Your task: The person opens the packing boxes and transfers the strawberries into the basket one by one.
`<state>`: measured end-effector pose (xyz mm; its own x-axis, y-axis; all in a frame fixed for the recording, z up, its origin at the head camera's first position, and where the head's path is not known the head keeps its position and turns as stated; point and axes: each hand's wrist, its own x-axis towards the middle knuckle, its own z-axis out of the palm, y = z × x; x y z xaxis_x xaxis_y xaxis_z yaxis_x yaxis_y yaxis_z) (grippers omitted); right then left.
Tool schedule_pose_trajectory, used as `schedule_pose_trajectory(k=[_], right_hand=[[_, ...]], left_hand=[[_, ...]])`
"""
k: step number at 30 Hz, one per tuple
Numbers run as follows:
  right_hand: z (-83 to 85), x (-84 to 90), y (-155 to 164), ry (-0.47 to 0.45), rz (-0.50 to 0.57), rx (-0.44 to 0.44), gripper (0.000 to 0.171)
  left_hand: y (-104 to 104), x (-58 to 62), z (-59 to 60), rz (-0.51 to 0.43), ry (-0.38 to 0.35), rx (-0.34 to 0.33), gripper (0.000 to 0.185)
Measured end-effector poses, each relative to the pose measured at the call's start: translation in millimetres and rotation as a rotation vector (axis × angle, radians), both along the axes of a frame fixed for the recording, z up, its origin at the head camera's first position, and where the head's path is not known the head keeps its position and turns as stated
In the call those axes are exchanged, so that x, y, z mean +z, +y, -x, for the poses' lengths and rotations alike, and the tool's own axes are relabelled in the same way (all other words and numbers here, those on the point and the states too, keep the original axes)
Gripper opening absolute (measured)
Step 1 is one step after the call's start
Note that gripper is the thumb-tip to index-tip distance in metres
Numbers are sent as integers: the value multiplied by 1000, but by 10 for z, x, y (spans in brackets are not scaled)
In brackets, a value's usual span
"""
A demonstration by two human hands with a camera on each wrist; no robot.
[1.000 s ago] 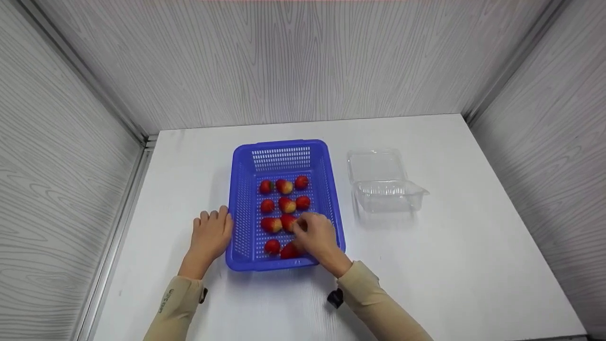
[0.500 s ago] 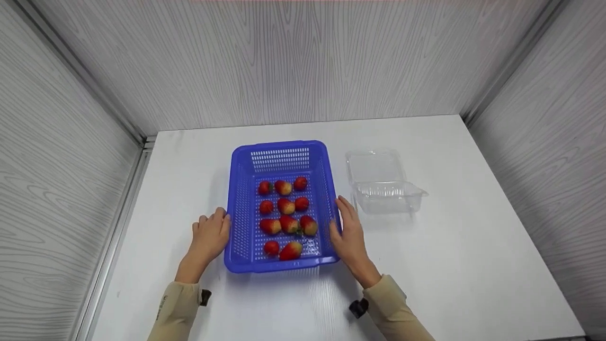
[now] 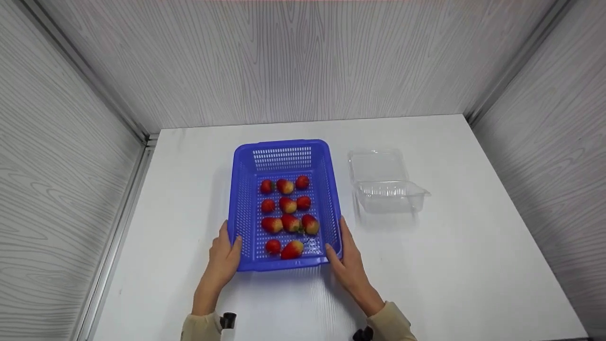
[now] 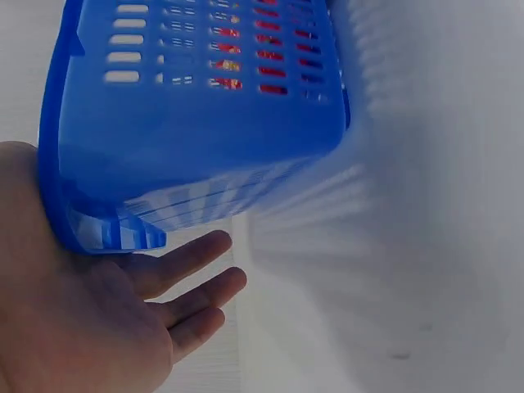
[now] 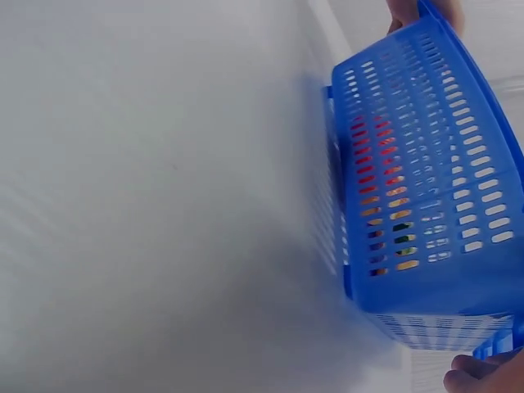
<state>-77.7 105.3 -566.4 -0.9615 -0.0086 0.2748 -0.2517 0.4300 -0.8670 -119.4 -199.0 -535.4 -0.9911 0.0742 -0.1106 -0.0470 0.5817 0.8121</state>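
Note:
A blue plastic basket [image 3: 279, 264] with slotted walls sits between my two hands in the head view. Inside it lie several red strawberries [image 3: 292, 250], some with yellowish ends, in rough rows. My left hand [image 3: 223, 258] grips the near left corner, its thumb over the rim. In the left wrist view, three fingers [image 4: 196, 258] reach out beneath the basket's rim. At the near right corner my right hand [image 3: 349, 265] holds the rim, thumb on top and fingers along the outer side. The right wrist view shows only the tips of this hand [image 5: 491, 377].
Right of the basket stands a clear plastic clamshell box [image 3: 390, 201], its lid [image 3: 376, 166] raised at the back. Both rest on a white table [image 3: 454, 255]. Grey wood-grain panels [image 3: 303, 61] enclose the table at the back and on both sides.
My right hand has left a strawberry in the basket and moved out to grip the near right corner. My left hand has slid nearer along the left rim, its thumb now over the edge.

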Motion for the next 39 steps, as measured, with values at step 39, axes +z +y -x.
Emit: schedule_pose_trajectory(k=[39], right_hand=[[45, 308, 1354, 300, -428, -93, 38]], left_hand=[[107, -53, -39, -287, -31, 128, 56]])
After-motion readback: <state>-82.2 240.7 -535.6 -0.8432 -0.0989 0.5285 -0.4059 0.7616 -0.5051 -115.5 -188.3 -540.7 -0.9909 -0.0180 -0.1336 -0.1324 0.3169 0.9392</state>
